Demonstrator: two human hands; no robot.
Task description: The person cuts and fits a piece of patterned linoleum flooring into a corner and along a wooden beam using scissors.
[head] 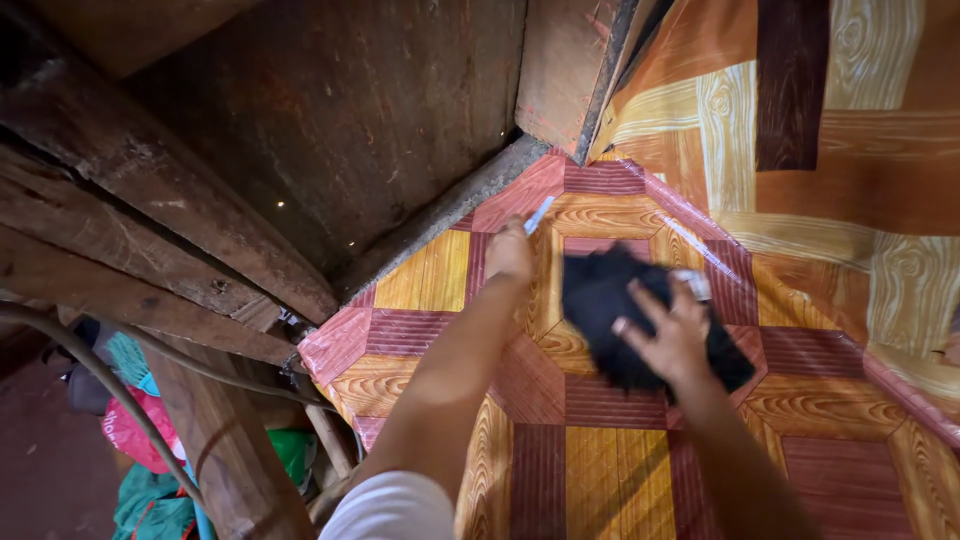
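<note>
- Our right hand, fingers spread, presses black cloth flat on patterned sheet.
- Left hand, beside cloth, pinches white strip to steady it.

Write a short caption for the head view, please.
Right hand presses black cloth on patterned sheet; left hand holds a small pale object.

- Two hands: left hand and right hand
- One black cloth
- One small white stick-like item at the left hand's fingertips
- One patterned vinyl sheet with wood-look squares
- Several dark wooden beams
- Two thin cables
</note>
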